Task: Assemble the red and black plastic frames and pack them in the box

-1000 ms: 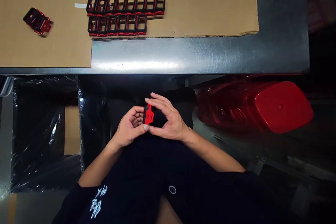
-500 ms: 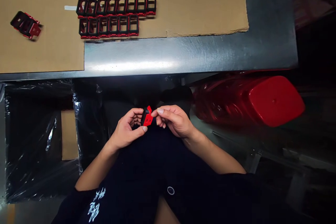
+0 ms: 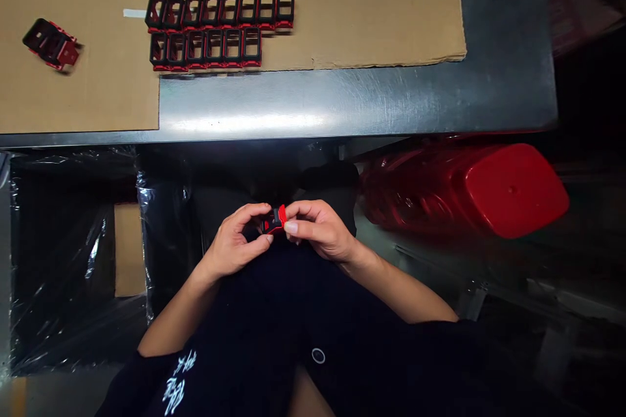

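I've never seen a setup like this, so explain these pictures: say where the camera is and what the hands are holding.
This view comes from a camera worn on a person's head, looking down at their own bare hands. The left hand and right hand together pinch a small red-and-black plastic part. Ahead, a cardboard sheet lies on a metal table. It carries two rows of black-and-red frames, with one loose frame off to the left. Below the table edge on the right sits a stack of red plastic pieces.
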Available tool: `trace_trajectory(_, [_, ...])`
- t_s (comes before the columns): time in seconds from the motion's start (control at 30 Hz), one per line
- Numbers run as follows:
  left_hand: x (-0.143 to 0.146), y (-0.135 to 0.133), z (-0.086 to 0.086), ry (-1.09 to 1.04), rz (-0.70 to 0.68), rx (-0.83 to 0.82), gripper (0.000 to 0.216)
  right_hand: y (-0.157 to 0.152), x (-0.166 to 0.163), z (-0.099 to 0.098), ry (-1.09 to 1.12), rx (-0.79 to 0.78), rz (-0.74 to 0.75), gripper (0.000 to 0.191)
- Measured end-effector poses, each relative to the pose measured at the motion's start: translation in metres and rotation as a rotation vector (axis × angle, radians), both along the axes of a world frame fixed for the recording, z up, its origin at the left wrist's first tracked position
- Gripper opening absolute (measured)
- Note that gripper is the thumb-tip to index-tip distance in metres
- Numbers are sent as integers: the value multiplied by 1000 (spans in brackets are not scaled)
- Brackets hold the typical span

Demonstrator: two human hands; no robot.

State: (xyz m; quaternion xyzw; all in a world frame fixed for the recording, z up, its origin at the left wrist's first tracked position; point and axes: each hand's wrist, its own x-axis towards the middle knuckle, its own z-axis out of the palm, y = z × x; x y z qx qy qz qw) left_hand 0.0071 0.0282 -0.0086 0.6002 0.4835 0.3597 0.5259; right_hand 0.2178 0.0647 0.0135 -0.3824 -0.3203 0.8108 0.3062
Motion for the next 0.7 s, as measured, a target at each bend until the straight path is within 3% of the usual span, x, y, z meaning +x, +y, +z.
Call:
trace_trajectory(0.13, [0,3,4,28,7,47,45,-2,0,4,-118,201,-6,20])
trace_trajectory(0.4, [6,-4,13,-166,99,-125,67,-5,1,0,-282,722,-24,7])
trace_trajectory(0.53, [12,-6,15,-127,137,-91,78,-5,-1,-4,-336,873,-29,4])
trace_trajectory(0.7, [17,-5,14,-155,166,-11,76,-5,-4,-8,-352,959,-47,5])
